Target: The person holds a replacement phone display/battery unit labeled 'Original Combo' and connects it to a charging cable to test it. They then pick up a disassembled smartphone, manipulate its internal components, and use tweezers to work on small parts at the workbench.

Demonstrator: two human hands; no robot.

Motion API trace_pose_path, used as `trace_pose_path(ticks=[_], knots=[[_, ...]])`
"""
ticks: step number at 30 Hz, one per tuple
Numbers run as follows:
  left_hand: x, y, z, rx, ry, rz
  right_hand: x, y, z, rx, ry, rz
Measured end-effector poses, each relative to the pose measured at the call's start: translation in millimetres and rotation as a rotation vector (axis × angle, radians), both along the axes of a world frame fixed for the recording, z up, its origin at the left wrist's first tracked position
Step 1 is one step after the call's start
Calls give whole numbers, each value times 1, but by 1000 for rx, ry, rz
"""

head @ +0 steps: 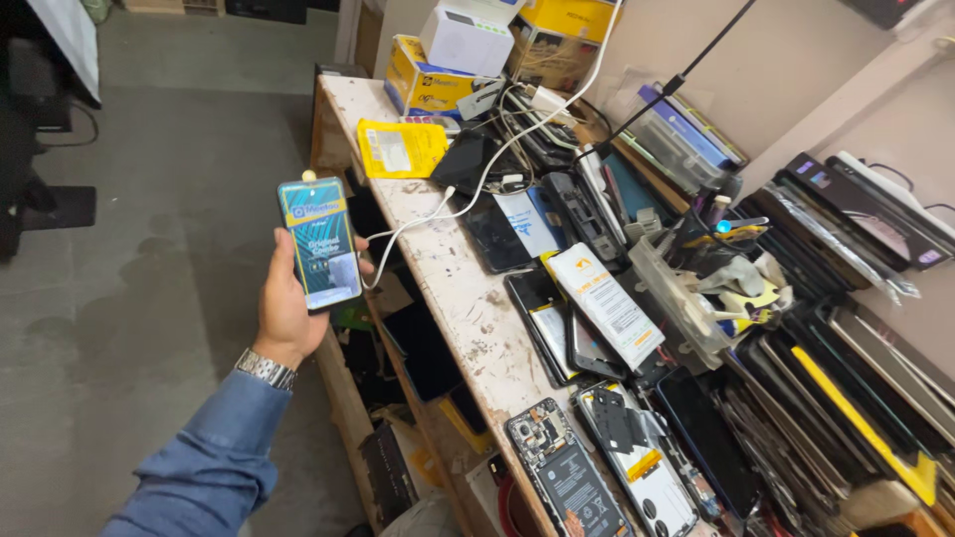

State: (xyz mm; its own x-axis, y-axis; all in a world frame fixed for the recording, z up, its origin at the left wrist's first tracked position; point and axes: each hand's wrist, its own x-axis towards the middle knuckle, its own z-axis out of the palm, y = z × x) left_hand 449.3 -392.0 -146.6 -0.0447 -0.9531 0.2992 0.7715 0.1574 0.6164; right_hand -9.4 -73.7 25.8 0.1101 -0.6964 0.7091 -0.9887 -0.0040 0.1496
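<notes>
My left hand (pixel 286 308) is raised over the floor to the left of the workbench and grips a flat smartphone-shaped pack (pixel 319 242) with a blue and yellow printed label facing me. A metal watch (pixel 266 369) sits on that wrist above a blue sleeve (pixel 204 462). A white cable (pixel 438 204) runs from near the pack up across the bench. My right hand is out of view.
The white, stained workbench (pixel 468 298) carries several opened phones (pixel 565 477), phone screens, a white boxed part (pixel 607 303), a yellow pouch (pixel 401 149) and stacked yellow and white boxes (pixel 438 75). Stacks of screens (pixel 856 378) fill the right. Grey floor (pixel 149 199) lies left.
</notes>
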Motion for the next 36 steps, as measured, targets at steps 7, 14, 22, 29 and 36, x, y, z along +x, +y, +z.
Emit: trace_pose_path(ticks=[7,14,22,29,36], knots=[[-18,-42,26,-89,-44,-57,62,-24,25,36,-82,169],[-36,-48,36,-76,-4,-201,161,-158,18,358,-543,333],[-46,-31,35,0,127,-263,243,-332,-33,417,-540,410],[-40,-33,30,4,207,-226,274,-418,-77,331,-38,391],[-33,-41,13,2,240,-231,236,-430,-89,349,-231,323]])
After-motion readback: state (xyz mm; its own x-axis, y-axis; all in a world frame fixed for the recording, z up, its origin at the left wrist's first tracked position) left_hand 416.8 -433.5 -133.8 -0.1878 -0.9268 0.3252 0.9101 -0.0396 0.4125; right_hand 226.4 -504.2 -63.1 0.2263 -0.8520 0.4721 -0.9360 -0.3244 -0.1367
